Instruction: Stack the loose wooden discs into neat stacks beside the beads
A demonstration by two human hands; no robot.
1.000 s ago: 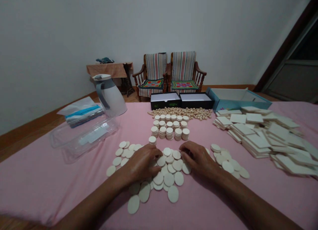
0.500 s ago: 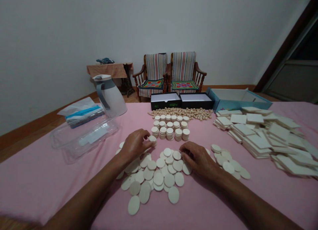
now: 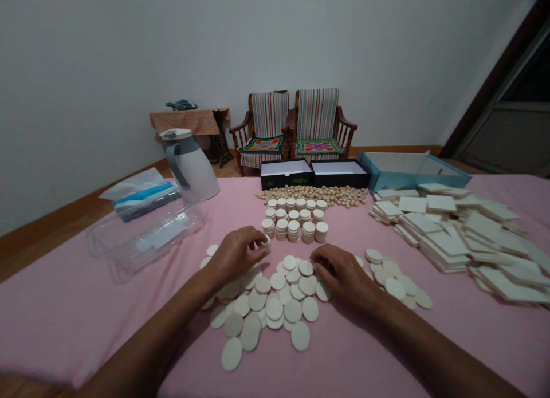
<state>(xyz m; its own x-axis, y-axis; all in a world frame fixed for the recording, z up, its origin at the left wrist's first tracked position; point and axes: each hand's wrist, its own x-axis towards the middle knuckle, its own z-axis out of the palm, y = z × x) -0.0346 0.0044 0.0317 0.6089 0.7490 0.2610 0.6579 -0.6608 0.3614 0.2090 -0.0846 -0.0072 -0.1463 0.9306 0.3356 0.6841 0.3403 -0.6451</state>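
Pale round wooden discs [image 3: 274, 307] lie in a loose heap on the pink cloth between my forearms. My left hand [image 3: 240, 251] is pinched on a disc [image 3: 267, 243] at the front left of the stacks; its fingers partly cover it. Short stacks of discs [image 3: 294, 231] stand in rows just beyond my hands. My right hand [image 3: 342, 272] rests at the heap's right edge with curled fingers, its fingertips beside a disc [image 3: 306, 267]; whether it grips anything is hidden. More discs [image 3: 394, 288] lie to the right of that hand.
Small wooden beads [image 3: 318, 195] lie behind the stacks, before two black boxes [image 3: 286, 181] and a blue box [image 3: 416, 170]. Square wooden pieces [image 3: 447, 240] are piled at the right. Left are a jug [image 3: 195, 169], clear plastic trays [image 3: 154, 240] and a blue packet [image 3: 144, 197].
The fingers of my left hand have closed further over the disc, and more of it is covered. My right hand has barely moved.
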